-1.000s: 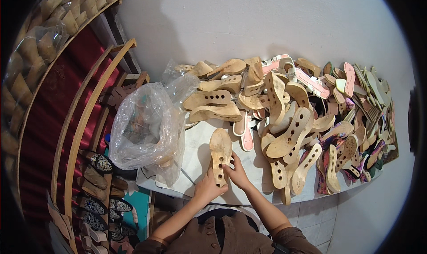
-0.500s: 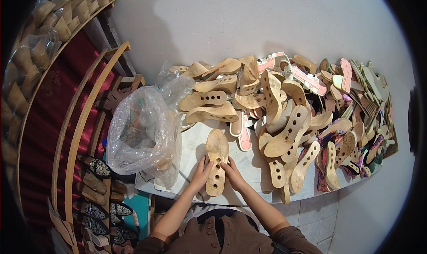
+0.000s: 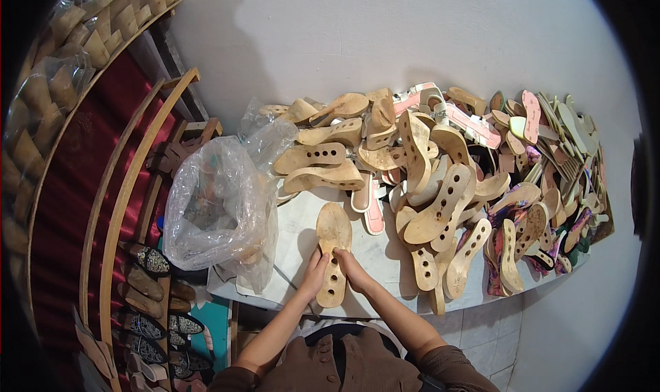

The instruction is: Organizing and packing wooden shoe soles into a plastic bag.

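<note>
A pale wooden shoe sole (image 3: pixel 333 228) with a row of drilled holes lies lengthwise before me, near the table's front edge. My left hand (image 3: pixel 314 272) grips its left side, fingers mostly hidden beneath or behind the edge. From the other side my right hand (image 3: pixel 353 270) holds the sole, its thumb lying on the upper face beside a hole. Just right of it, more wooden soles are heaped, the closest being a long one with holes (image 3: pixel 467 258). Beyond my hands rests a pink and white sandal piece (image 3: pixel 373 210).
A clear plastic bag (image 3: pixel 216 206) stands open on the white table (image 3: pixel 292 220), left of my hands. Thin sole pieces (image 3: pixel 574 134) are piled at the far right. Racks with finished shoes (image 3: pixel 148 258) and wooden rails (image 3: pixel 127 193) run along the left.
Both hands have closed in on the sole, and the right thumb has shifted left onto its upper face. The sole stays in nearly the same place.
</note>
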